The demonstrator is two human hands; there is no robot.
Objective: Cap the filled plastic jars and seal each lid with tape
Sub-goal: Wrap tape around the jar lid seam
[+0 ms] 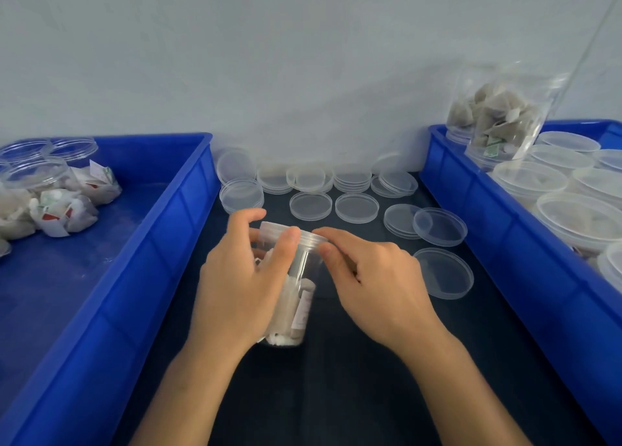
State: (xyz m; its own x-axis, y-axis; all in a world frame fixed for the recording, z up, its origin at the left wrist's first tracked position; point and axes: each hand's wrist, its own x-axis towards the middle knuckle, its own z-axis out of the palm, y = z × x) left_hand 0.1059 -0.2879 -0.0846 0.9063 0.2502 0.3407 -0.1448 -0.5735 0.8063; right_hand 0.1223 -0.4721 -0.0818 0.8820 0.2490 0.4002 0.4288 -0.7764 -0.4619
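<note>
Capping is the step in hand. My left hand wraps the jar, fingers curled round its upper wall and thumb up near the rim, holding it tilted away from me over the dark mat. My right hand pinches the lid at its right edge, thumb below and forefinger above. The lid sits on the jar mouth, just past my left thumb. Whether it is fully seated I cannot tell; the clear plastic blurs there, though it looks slightly cocked.

Next I judge the lid needs pressing or turning home while my left hand keeps the jar from rolling. After that comes tape, and I see no roll anywhere within reach of either hand.

Spare lids lie beyond my fingertips and to the right of my right hand. Blue bins flank my wrists: the left bin holds open filled jars, the right bin capped ones.
</note>
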